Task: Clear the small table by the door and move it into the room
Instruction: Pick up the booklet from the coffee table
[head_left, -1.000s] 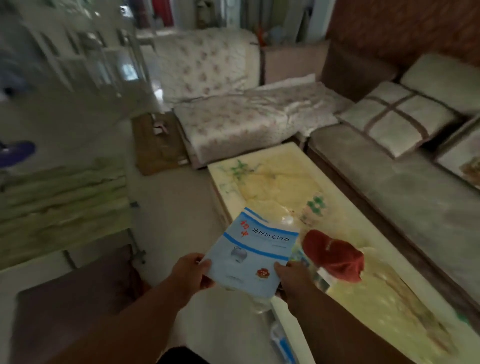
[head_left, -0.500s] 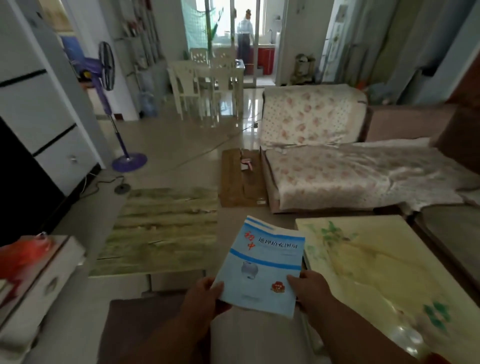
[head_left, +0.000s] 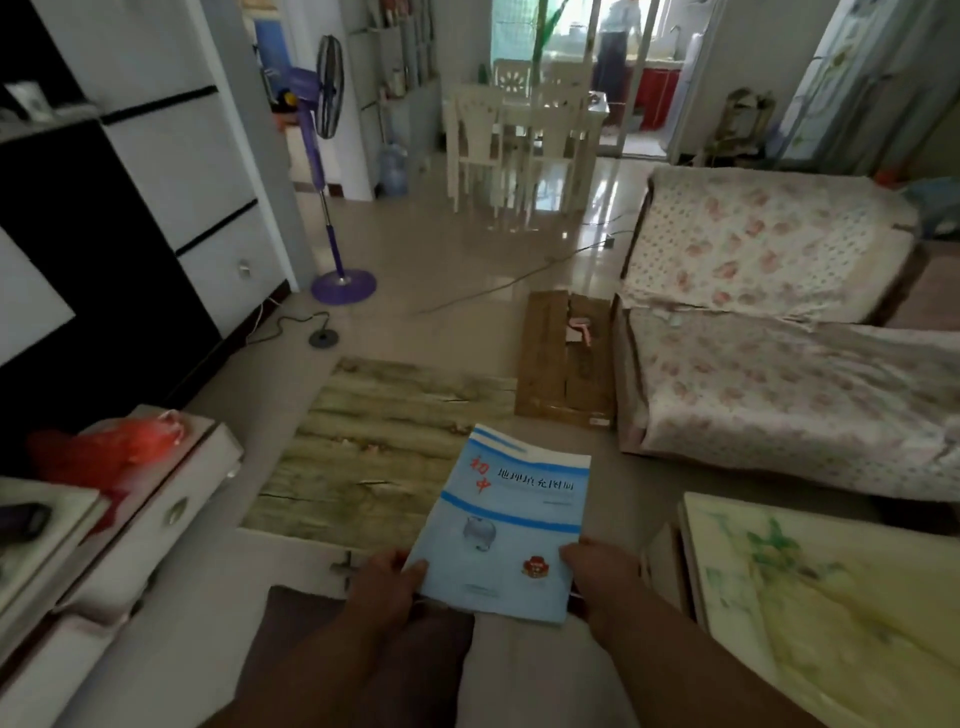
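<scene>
Our left hand (head_left: 387, 582) and right hand (head_left: 597, 564) pinch the booklet (head_left: 506, 525); we have turned from the yellow surface (head_left: 831, 597), still carrying it.

Glossy paper booklet (head_left: 511, 525); shiny tiled floor (head_left: 467, 260); floral cloth sofa cover (head_left: 769, 364).

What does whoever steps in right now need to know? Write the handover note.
Left hand: grip on the near left corner of the blue booklet.
Right hand: grip on its near right edge.
Booklet is carried in the air above the floor, cover up, near the wood-pattern tabletop ahead and the yellow coffee table on the right.
Done: booklet picked up.
Left: set it down somewhere, probably one of the surfaces nearby; which table is to be moved, and whether it is cleared, cannot be told from this view.
</scene>
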